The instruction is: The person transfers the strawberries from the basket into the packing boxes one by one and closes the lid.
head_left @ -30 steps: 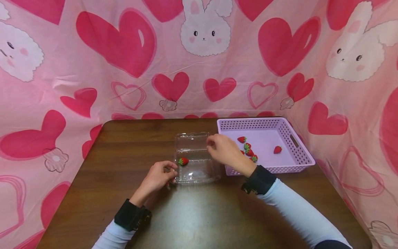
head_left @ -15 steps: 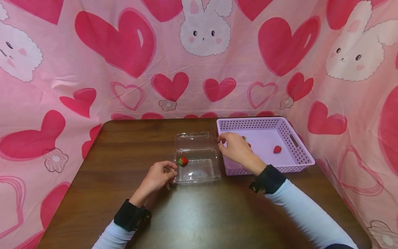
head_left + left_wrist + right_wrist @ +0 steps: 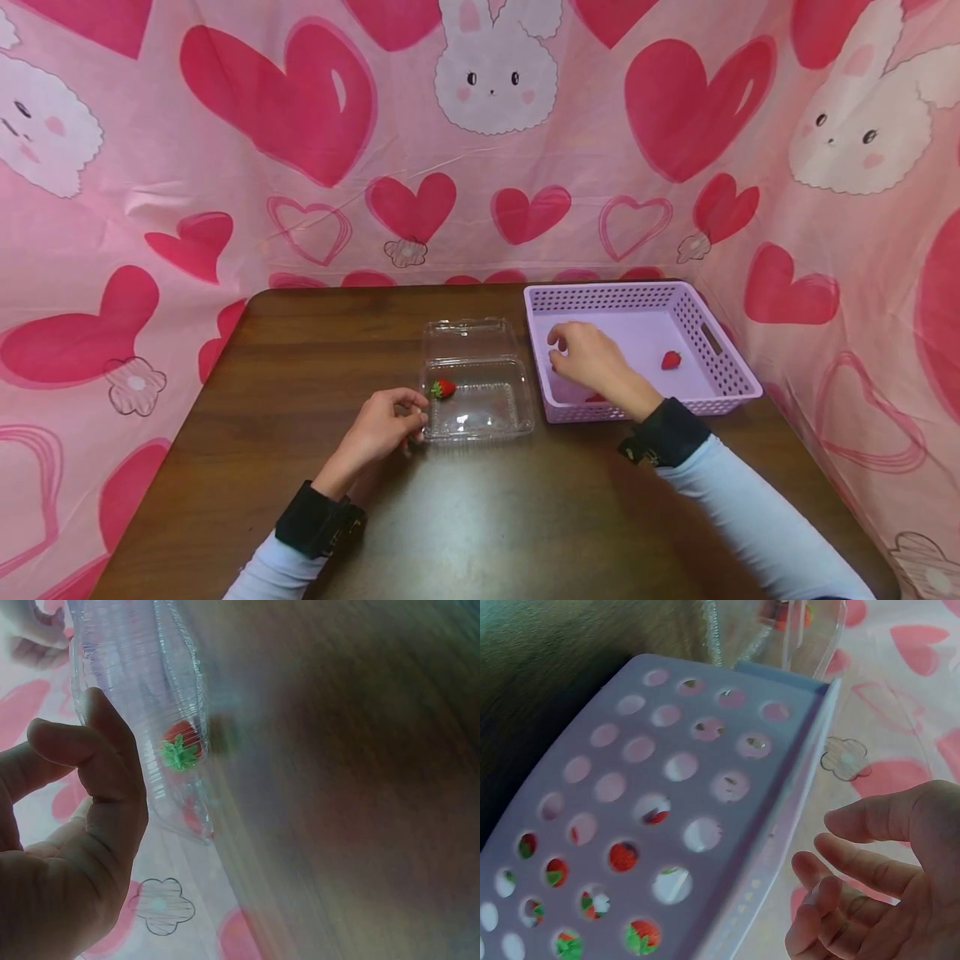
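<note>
keeps left hand (image 3: 382, 427) beside the clear box (image 3: 486, 407), fingers bent; cannot tell whether gripping. inside the box, one strawberry (image 3: 444, 389). has just drawn right hand (image 3: 588, 357) away, right of the box, over the lavender basket (image 3: 637, 327): fingers curved apart, empty, so seemingly between berries. hides most basket strawberries (image 3: 622, 856); leaves a lone berry (image 3: 671, 360) plain, farther right.

Looks like a draped booth, not placeable as home or studio: enclosed on visible sides by creased, hanging pink heart-and-rabbit-print fabric (image 3: 468, 158), fitted with a dark wood-grain bench (image 3: 465, 517).
</note>
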A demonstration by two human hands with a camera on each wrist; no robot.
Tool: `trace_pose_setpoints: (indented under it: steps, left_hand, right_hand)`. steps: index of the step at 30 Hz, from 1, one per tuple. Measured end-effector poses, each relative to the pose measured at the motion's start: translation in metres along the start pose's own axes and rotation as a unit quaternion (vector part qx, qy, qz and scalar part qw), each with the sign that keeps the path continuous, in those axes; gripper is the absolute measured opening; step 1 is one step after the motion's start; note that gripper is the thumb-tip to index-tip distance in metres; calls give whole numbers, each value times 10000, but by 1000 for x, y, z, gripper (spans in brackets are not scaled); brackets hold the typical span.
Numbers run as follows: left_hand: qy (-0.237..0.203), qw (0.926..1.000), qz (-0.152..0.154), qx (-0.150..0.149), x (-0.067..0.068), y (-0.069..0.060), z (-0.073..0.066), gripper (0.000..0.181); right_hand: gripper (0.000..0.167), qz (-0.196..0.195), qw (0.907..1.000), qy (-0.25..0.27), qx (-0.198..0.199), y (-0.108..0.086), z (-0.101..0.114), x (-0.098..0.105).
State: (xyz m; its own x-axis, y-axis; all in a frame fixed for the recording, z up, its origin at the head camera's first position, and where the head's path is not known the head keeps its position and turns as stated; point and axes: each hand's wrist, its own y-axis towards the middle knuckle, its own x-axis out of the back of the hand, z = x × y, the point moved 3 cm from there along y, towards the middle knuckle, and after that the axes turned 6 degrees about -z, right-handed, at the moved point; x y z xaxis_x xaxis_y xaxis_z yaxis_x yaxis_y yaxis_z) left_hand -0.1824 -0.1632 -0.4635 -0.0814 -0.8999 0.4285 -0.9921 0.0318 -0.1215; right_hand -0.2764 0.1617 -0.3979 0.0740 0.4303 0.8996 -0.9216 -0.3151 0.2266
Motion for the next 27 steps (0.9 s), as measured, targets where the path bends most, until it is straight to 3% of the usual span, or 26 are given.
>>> trace_pose_setpoints:
  steps: [15, 27]
  left_hand:
    - [6, 10000, -63, -11, -3, 1, 0, 18]
    - [-67, 9999, -101, -32, -3, 1, -1, 16]
  right_hand:
    - [10, 376, 9985, -140, -372, -9, -18, 3]
    - [14, 1031, 9905, -304, -861, -12, -40, 3]
